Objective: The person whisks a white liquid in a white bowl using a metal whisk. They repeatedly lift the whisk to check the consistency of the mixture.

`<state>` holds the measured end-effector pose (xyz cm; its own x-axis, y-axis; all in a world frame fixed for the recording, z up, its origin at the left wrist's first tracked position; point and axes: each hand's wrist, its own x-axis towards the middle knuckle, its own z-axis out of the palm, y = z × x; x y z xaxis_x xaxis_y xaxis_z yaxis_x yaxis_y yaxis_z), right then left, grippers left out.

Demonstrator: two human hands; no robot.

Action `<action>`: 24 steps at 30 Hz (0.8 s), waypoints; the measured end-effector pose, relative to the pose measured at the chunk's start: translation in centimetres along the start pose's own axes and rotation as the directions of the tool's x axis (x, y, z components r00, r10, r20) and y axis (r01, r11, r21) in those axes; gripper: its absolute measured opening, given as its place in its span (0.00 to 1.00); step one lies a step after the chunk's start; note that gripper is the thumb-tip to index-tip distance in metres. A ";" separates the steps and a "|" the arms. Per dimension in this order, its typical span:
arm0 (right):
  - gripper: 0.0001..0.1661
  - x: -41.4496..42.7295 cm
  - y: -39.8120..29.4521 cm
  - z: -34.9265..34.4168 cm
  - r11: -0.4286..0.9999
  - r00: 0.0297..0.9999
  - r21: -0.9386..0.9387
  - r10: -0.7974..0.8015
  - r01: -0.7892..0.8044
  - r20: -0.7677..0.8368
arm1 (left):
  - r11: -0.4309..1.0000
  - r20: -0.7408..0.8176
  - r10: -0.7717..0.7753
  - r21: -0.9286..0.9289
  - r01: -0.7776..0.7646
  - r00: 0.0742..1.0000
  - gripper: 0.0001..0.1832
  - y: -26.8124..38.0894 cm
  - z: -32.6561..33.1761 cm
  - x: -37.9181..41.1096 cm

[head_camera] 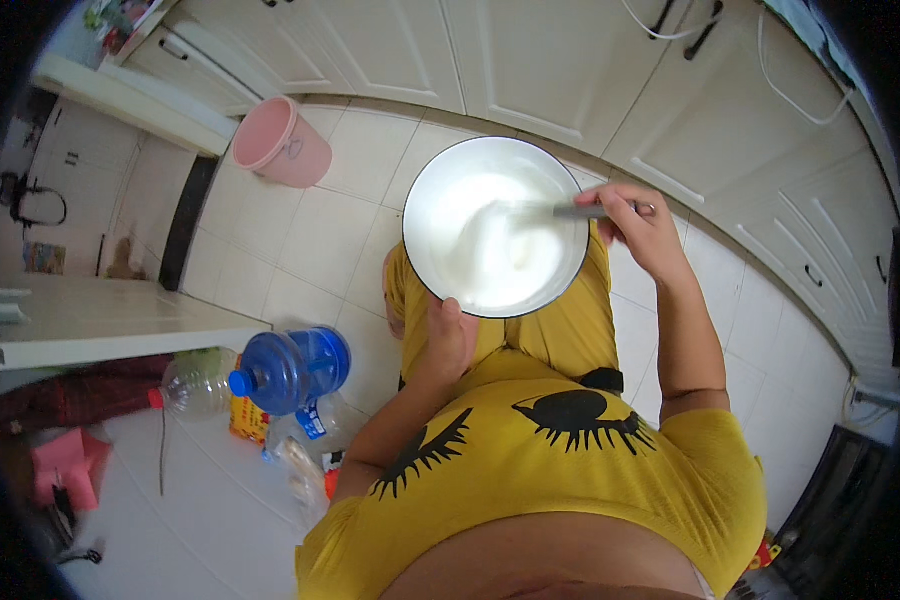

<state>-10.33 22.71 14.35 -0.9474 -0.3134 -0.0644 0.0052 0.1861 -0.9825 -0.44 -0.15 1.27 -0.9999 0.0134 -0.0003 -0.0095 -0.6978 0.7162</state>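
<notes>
A white bowl with a dark rim (423, 178) is held over my lap, between me and the cabinets. Inside it lies a smooth white mixture (521, 262), its surface blurred around the tool. My left hand (450, 334) grips the near left side of the bowl, thumb over the rim and the other fingers hidden below. In my right hand (634, 225) is the grey handle of a whisk-like utensil (576, 212), reaching over the right rim. Its working end is motion-blurred in the mixture, so its exact shape cannot be made out.
Pale cabinets (540, 60) with dark handles curve along the far side. A pink plastic bucket (300, 150) stands on the tiled floor (322, 217). To the left are a blue water jug (292, 371), a clear plastic bottle (199, 382) and plastic bags (300, 457). White cables (776, 86) hang at upper right.
</notes>
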 end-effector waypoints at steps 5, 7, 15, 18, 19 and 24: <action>0.13 -2.1 0.0 1.1 0.990 0.983 0.127 0.039 -0.062 0.180 | 0.996 0.012 -0.028 0.081 0.027 1.000 0.45 0.6 0.7 0.1; 0.13 -1.5 0.0 0.7 0.989 0.996 0.145 0.026 -0.014 -0.084 | 0.993 0.010 -0.026 0.112 0.025 1.000 0.46 0.3 0.7 -0.1; 0.13 -1.0 0.4 0.6 0.994 0.993 0.063 0.094 -0.089 -0.076 | 0.987 -0.008 0.030 0.157 -0.028 1.000 0.42 0.0 0.6 -0.2; 0.14 -1.0 -0.3 0.9 0.992 0.997 -0.118 -0.044 0.052 0.069 | 0.960 0.005 -0.044 0.276 0.040 0.999 0.40 0.4 0.1 -0.5; 0.14 -1.2 -1.0 0.6 0.992 0.989 -0.100 -0.056 0.070 0.137 | 0.944 -0.009 -0.045 0.326 0.045 0.999 0.40 0.4 -0.2 -0.6; 0.16 6.2 -0.8 -0.9 0.972 0.983 -0.149 -0.182 0.183 0.022 | 0.924 0.009 -0.021 0.381 0.016 1.000 0.39 0.3 0.3 0.0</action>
<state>-16.51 21.43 14.87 -0.9253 -0.3625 0.1118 -0.2163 0.2620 -0.9405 -0.41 -0.13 1.64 -0.9994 0.0348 -0.0092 -0.0215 -0.3716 0.9281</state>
